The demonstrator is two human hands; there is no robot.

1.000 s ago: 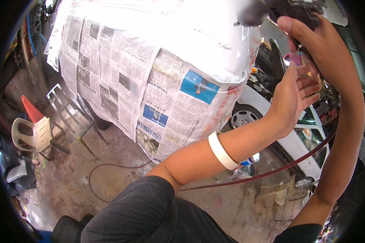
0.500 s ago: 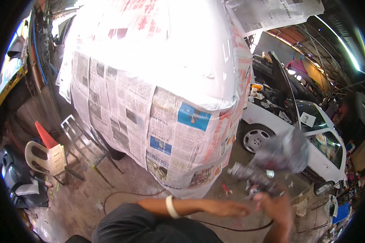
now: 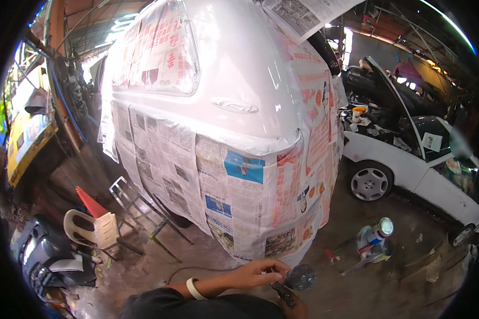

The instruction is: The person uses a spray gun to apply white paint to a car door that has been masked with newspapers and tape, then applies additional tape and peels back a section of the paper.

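Note:
My right hand (image 3: 298,309), partly cut off by the lower edge, is closed around a dark spray gun (image 3: 283,293). A dark, rounded cup (image 3: 302,277) sits beside the gun, seemingly joined to it. My left hand (image 3: 258,274), with a pale band on its wrist, is right against the gun and cup. Its fingers are curled inward; what they pinch, if anything, is hidden. Ahead stands a white vehicle body (image 3: 242,64), its lower panels wrapped in taped newspaper sheets (image 3: 165,143) and its window covered with red-printed paper (image 3: 154,50).
A can (image 3: 384,227) stands on a support at right, with a small red object (image 3: 331,256) near it. Beyond is a white car (image 3: 404,170) with its hood raised. At left are a plastic chair (image 3: 104,231), an orange cone (image 3: 90,202), a metal frame (image 3: 143,207) and dark bumper parts (image 3: 42,244).
My hands and the spray gun have moved left and closer to my body, out of the blur at right. The view has turned, and the can at right now shows plainly.

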